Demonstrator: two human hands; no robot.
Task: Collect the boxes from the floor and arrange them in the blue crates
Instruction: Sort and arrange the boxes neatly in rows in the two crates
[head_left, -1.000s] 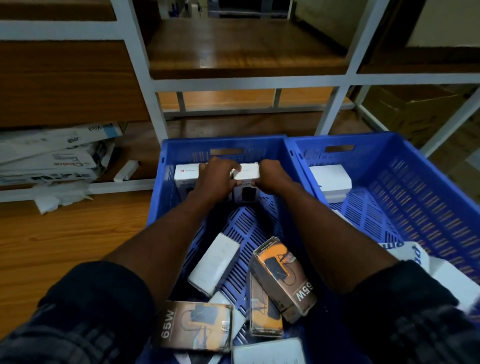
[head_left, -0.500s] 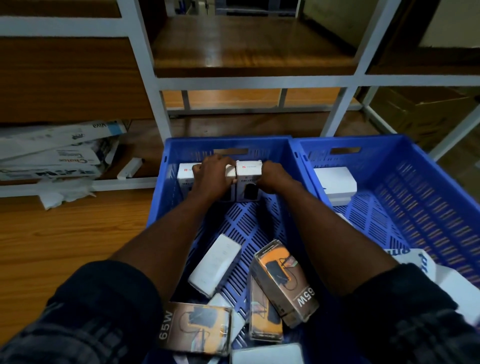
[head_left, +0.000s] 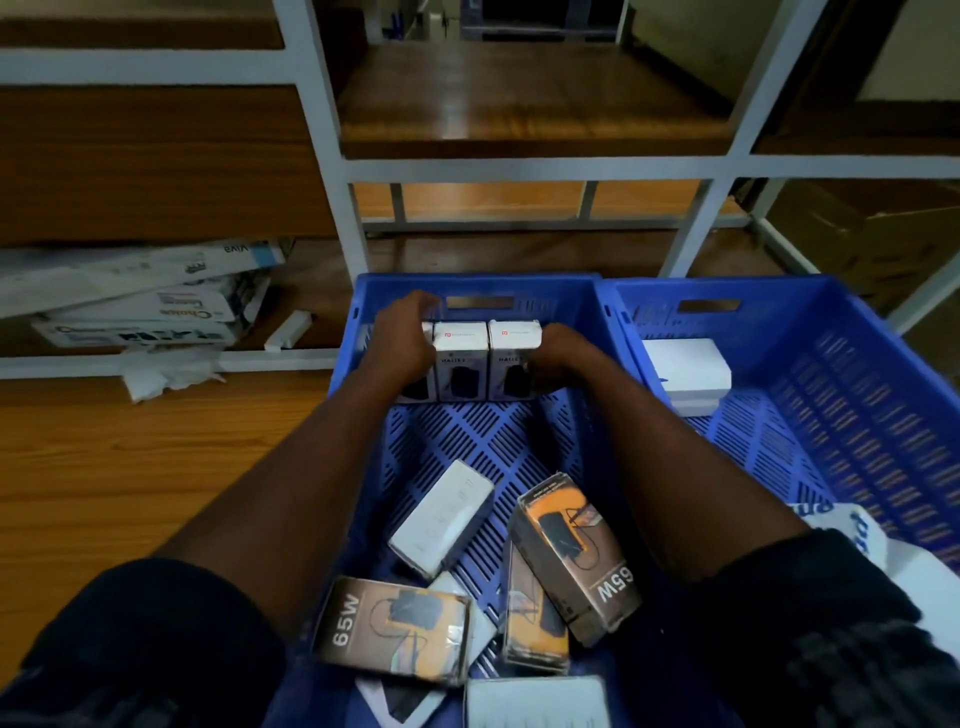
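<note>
Three white boxes (head_left: 460, 358) stand upright in a row against the far wall of the left blue crate (head_left: 467, 285). My left hand (head_left: 402, 343) curls over the leftmost one and hides most of it. My right hand (head_left: 558, 358) grips the right side of the rightmost white box (head_left: 514, 358). Nearer me in the same crate lie a loose white box (head_left: 441, 519) and orange 65W boxes (head_left: 576, 556), (head_left: 395, 629), tumbled at odd angles. The right blue crate (head_left: 779, 293) holds a white box (head_left: 685, 371).
A white metal rack (head_left: 332, 156) with wooden shelves rises just behind both crates. Flat white cartons (head_left: 140, 296) and crumpled paper (head_left: 166, 369) lie on its lowest shelf at left. Wooden floor (head_left: 130, 467) runs left of the crates. A white-and-blue bag (head_left: 857, 530) sits at the right crate's near edge.
My hands have spread apart along the row, the left sliding onto the leftmost box. The middle white box is now uncovered and the row stands closer to the crate's far wall.
</note>
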